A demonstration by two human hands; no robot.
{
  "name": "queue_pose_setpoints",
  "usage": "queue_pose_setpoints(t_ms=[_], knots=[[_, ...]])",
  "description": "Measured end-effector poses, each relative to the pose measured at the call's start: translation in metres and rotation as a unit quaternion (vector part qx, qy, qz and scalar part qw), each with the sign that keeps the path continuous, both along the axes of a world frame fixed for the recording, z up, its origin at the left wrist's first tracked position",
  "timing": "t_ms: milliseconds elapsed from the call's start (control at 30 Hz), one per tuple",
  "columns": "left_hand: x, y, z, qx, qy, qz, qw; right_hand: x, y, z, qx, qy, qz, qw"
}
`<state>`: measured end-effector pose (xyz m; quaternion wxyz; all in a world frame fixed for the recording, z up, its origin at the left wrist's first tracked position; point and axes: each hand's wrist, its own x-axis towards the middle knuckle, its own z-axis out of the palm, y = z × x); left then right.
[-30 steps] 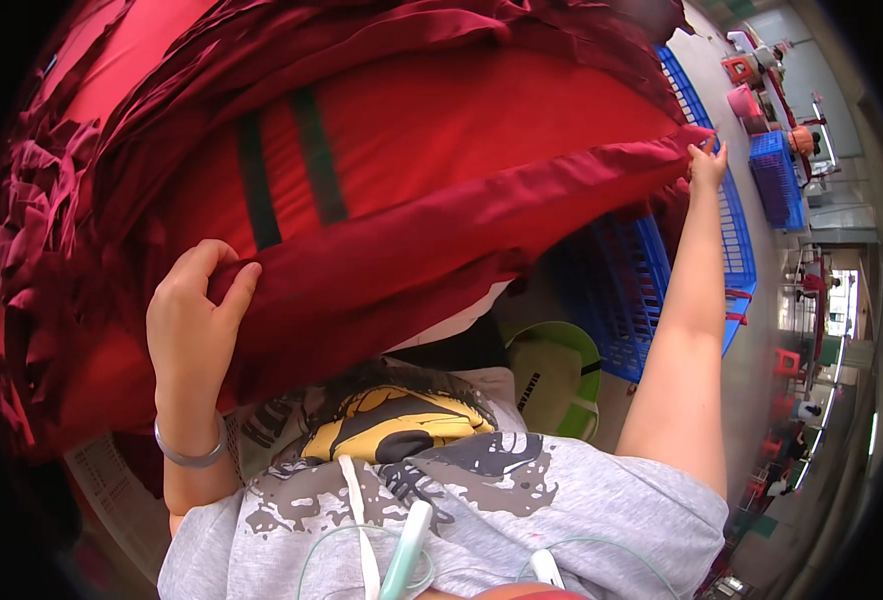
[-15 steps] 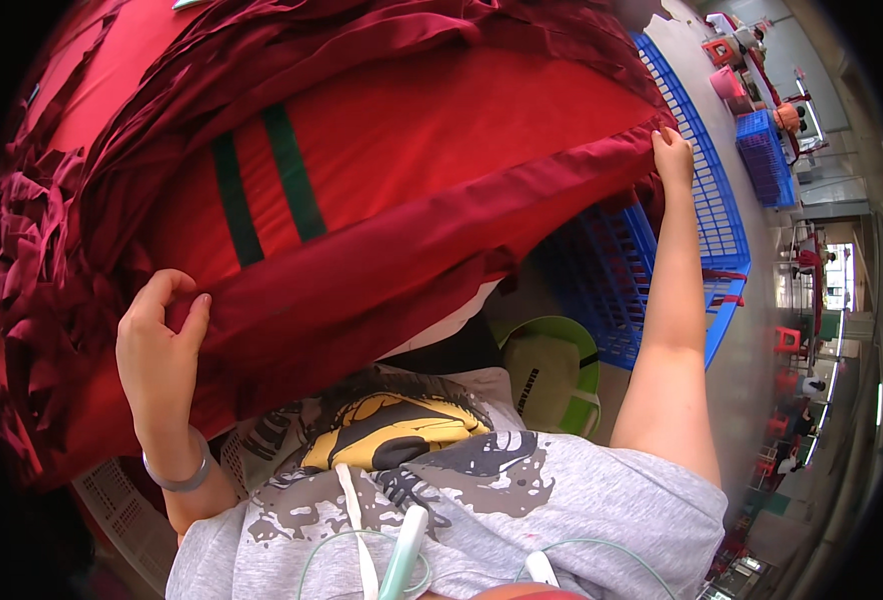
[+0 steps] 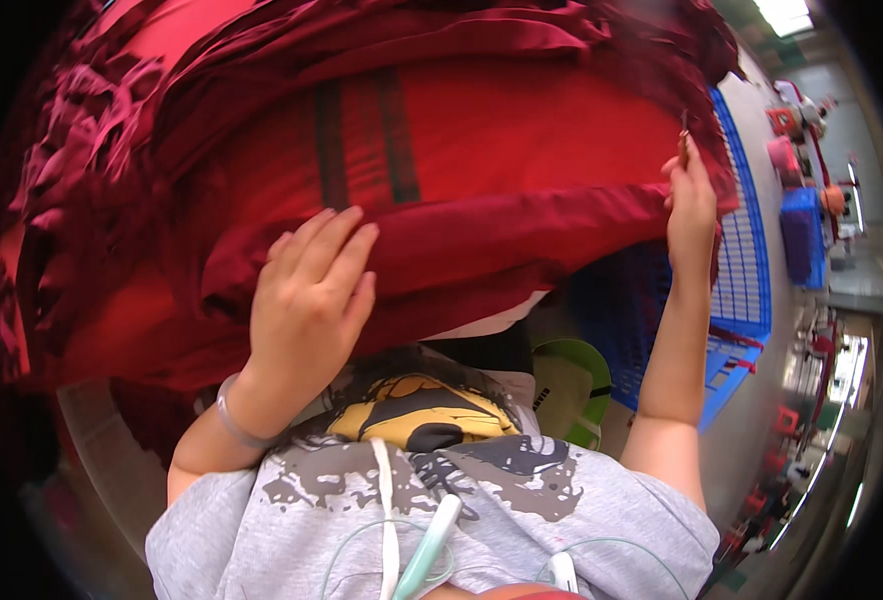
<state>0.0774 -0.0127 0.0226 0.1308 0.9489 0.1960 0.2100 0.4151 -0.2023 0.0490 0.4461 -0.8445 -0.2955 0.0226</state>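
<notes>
A large dark red cloth (image 3: 502,225) with its near edge folded over lies across a bright red panel (image 3: 522,130) with two dark green stripes. My left hand (image 3: 307,285) lies on the folded edge just below the stripes, its fingers stretched out. At the cloth's right end my right hand (image 3: 694,210) is closed around a small slim tool (image 3: 684,150) with a dark pointed tip. Blur hides the tool's exact kind. Whether the right fingers also touch the cloth, I cannot tell.
Bunched dark red fabric (image 3: 92,150) rises at the left and along the back. Beside my right arm stands a blue plastic basket (image 3: 747,260). Below the cloth are a green and beige item (image 3: 572,385) and a pale container (image 3: 102,440). Several people and stools sit far right.
My left hand has moved right along the folded edge and flattened out. My right hand has released the cloth's corner and now holds the slim tool. The view has shifted.
</notes>
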Motion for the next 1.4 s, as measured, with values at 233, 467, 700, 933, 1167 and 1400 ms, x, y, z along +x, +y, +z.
queue_pose_setpoints(t_ms=[233, 467, 700, 933, 1167, 1400], knots=[[0.000, -0.006, -0.009, 0.013, -0.009, 0.001, 1.000, -0.173, 0.044, -0.012, -0.020, -0.159, 0.306, 0.939], [0.003, -0.008, -0.023, 0.048, -0.024, 0.018, 0.998, -0.199, 0.049, -0.015, -0.119, -0.195, 0.273, 0.934], [0.008, -0.007, -0.023, 0.060, -0.027, 0.027, 0.997, -0.199, 0.062, -0.014, -0.126, -0.189, 0.273, 0.935], [0.007, -0.011, -0.023, 0.054, -0.017, 0.030, 0.998, -0.186, 0.074, -0.035, 0.044, -0.141, 0.147, 0.978], [-0.002, -0.004, -0.024, 0.016, -0.024, -0.002, 1.000, -0.203, 0.057, -0.020, -0.059, -0.139, 0.287, 0.946], [-0.001, -0.007, -0.026, 0.058, -0.016, 0.020, 0.998, -0.204, 0.072, -0.029, -0.052, -0.194, 0.258, 0.945]])
